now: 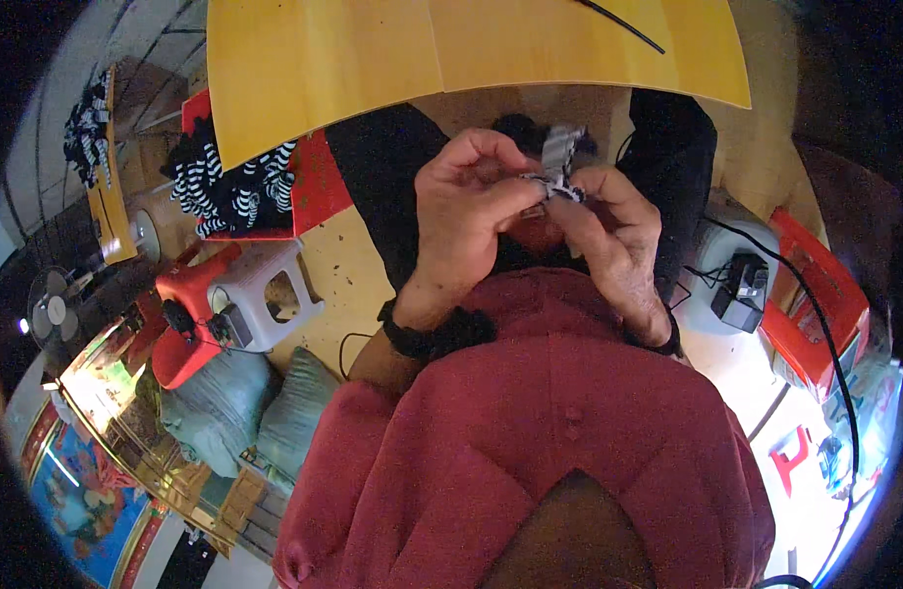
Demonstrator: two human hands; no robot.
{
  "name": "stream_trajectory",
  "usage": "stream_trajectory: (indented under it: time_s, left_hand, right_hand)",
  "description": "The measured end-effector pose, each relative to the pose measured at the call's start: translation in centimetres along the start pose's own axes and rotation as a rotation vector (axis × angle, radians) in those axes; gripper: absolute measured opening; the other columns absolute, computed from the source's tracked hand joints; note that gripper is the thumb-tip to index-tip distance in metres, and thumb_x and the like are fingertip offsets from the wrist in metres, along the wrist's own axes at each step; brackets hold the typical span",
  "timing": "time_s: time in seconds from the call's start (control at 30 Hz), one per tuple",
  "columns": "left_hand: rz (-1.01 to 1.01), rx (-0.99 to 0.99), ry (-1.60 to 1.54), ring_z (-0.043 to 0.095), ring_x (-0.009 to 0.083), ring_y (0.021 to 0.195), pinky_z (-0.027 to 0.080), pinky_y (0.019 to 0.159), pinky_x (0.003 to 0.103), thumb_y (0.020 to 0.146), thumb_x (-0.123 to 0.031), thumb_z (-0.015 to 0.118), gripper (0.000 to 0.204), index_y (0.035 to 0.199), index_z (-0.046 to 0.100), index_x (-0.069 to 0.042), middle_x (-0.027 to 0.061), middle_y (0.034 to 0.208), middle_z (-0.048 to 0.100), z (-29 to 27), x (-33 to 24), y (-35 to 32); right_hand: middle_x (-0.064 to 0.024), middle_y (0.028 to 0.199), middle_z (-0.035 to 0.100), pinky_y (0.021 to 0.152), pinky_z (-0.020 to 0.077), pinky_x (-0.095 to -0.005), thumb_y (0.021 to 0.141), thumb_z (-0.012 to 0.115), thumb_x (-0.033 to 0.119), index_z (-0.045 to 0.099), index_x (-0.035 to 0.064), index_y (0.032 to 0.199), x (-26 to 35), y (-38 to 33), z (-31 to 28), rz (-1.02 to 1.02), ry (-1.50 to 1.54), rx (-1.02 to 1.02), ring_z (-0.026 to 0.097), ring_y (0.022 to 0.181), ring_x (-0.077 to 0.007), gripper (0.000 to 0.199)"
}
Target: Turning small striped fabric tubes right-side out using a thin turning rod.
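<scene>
A small grey-and-black striped fabric piece (557,172) is pinched between both hands, raised close to the chest over the lap, just below the near edge of the yellow wooden tabletop (373,59). The left hand (468,211) is clenched on the piece's left end, thumb against forefinger. The right hand (613,231) grasps the right end with its fingertips. A black band is worn on each wrist. Farther left, a red-and-white plastic stool (230,304) is seen on the floor. Beyond it, a heap of black-and-white striped fabric pieces (230,191) lies on a red tray (319,182).
</scene>
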State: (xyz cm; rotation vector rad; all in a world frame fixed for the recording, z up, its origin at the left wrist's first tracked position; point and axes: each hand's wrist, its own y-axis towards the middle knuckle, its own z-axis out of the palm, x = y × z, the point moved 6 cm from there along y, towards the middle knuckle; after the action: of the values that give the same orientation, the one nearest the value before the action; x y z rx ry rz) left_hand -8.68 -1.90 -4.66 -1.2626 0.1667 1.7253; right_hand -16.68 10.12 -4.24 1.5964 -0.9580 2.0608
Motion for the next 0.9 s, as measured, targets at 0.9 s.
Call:
stream_trajectory:
  time_s: [0.9]
  left_hand:
    - [0.159,0.050,0.317,0.059,0.0084,0.075,0.050,0.067,0.021,0.072,0.006,0.069,0.020,0.086,0.056,0.000,0.0045,0.083,0.061,1.0,-2.1,-0.5]
  right_hand:
    - [-0.0067,0.079,0.064,0.061,0.0484,-0.0234,0.079,0.065,0.002,0.061,-0.0014,0.094,2.3,-1.0,-0.4,-0.020,0.012,-0.113,0.060,0.068,-0.0116,0.016]
